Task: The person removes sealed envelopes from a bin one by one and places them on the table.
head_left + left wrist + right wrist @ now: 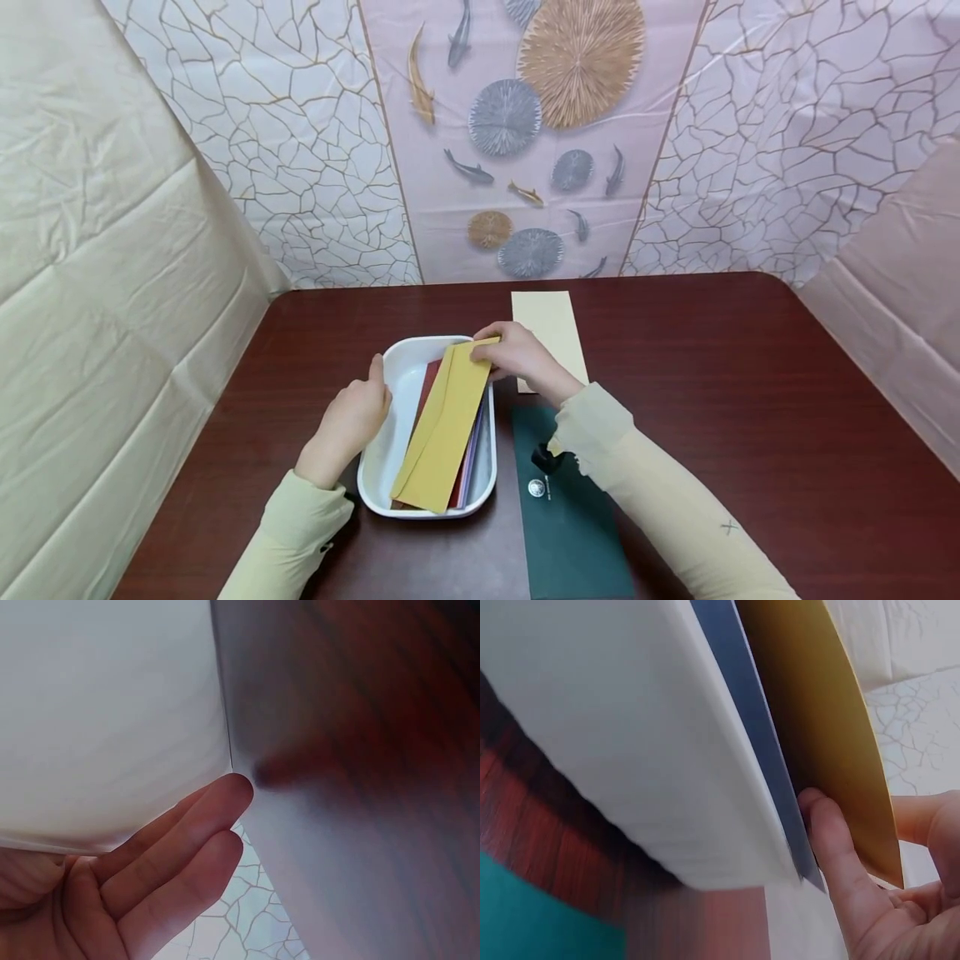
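Yellow envelope (442,429): found tilted in the white tray (377,467), its near end down inside, its far end raised over the right side. Whether it is going in or coming out cannot be told.

Right hand (525,354): closed in a pinch on 1 far corner, with a digit on each face of the paper. Left hand (349,421): holding the tray at its left rim, 1 digit up along the edge, the other fingers bent against the outer wall; how firmly cannot be told.

Adjacent items: a red envelope (429,379) lies partly beneath the yellow; a blue-purple envelope (748,705) stands between it and the tray wall, outside the pinch. Right of the tray on the table (712,350) lie a cream envelope (551,333) and, nearer, a green envelope (566,542).

Assessment: 1 sheet only appears to be gripped, which is sound practice. The pinch should be light, since the paper looks thin and likely to crease at that corner. Movement should follow the envelope's own length, so that its lower edge does not drag the red or blue-purple pieces. The left hand should bear steadily on the rim against any sliding of the tray
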A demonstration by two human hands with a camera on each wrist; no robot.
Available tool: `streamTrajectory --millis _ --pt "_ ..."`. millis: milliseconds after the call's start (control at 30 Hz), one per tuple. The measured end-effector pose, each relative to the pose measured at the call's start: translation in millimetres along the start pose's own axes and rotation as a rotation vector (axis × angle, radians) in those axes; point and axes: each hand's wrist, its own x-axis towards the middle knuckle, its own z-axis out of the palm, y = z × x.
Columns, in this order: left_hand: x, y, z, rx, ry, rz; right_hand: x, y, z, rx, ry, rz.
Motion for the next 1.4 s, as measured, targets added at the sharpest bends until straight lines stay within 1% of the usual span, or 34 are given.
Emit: streamTrajectory --millis 167,300,567,667,933,1133,1400 --pt "-1.1 1.1 -0.6 0.004 0.012 0.004 -5.0 11.3 -13.0 0.042 -0.015 0.013" --pt "-0.9 1.7 -1.3 0.002 0.009 0.007 -9.1 21.1 -24.2 0.071 -0.025 0.043" --pt "2.6 -0.2 -2.0 -0.004 -0.045 -0.031 -17.0 32.5 -39.2 0.162 -0.05 0.093" --pt "3.5 -0.9 -0.8 -0.005 -0.053 -0.038 -20.4 36.8 -43.5 0.185 -0.057 0.097" --pt "3.1 0.6 -1.2 -0.007 -0.038 -0.04 -28.9 48.3 -55.8 0.252 -0.096 0.088" --pt "2.8 0.7 -1.0 -0.006 -0.044 -0.042 -29.6 48.4 -58.6 0.254 -0.12 0.073" --pt "2.7 -0.3 0.4 0.003 -0.029 -0.012 -22.2 41.3 -53.0 0.232 -0.127 0.08"
